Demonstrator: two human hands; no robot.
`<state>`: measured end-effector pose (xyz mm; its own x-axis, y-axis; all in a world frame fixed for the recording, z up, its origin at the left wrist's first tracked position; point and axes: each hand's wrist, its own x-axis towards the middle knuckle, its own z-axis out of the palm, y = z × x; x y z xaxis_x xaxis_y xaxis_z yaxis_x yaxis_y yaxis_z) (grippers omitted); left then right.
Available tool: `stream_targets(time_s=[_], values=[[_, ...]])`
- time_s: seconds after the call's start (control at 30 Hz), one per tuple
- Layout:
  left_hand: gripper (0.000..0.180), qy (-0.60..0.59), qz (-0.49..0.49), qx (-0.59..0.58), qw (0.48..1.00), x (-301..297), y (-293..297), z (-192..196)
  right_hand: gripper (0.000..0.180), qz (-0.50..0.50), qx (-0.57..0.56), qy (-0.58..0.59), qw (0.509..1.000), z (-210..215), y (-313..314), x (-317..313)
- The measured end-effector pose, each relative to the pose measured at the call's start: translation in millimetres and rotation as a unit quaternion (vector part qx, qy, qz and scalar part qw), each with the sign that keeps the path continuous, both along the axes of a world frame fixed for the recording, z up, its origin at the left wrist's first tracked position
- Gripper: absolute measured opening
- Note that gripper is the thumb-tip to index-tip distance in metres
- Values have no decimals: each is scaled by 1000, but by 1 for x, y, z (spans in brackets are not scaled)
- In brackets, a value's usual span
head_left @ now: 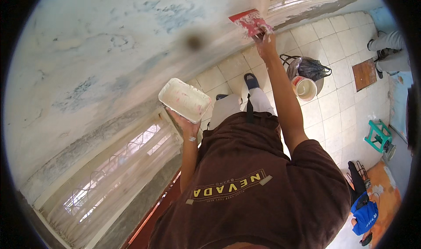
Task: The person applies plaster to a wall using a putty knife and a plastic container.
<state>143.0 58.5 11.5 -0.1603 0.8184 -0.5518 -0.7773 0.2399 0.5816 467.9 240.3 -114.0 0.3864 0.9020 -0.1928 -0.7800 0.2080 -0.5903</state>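
My left hand [185, 123] grips a white rectangular tray [183, 100] from below, its inside smeared with pale paste and some pinkish marks. Up and to the right, my right hand [265, 42] is closed around a wide red putty spreader [249, 22]. White paste coats much of the blade. The spreader is up by the patchy white and bluish wall [131, 51], near the corner beneath the far window; whether its edge touches the wall I cannot tell.
On the tiled floor [322, 42] stand a red and white bucket [304, 89] and a black plastic bag [312, 69]. A green stool [379, 136] is at right, below another person's legs [391, 51]. A curtained, grilled window [114, 183] lies low on the left.
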Motion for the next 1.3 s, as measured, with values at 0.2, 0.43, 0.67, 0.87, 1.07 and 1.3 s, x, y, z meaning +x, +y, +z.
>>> stream_targets(time_s=[0.2,0.43,0.67,0.87,1.07,1.3], values=[[77,-14,-33,33,999,6,14,-4,26,-18,-333,-189,924,-124,4,-22],[71,9,19,20,1000,-1,-5,-5,20,41,-463,-225,856,46,36,-147],[70,16,8,-5,1000,4,-2,-8,16,129,-117,-49,983,101,-31,-161],[73,-34,-14,30,999,17,6,3,23,102,-215,-76,968,-39,-34,-58],[71,-19,-31,27,999,13,13,-4,22,212,-76,4,974,-63,37,-9],[70,-21,3,46,999,14,7,-5,17,19,-130,-25,991,84,19,-5]])
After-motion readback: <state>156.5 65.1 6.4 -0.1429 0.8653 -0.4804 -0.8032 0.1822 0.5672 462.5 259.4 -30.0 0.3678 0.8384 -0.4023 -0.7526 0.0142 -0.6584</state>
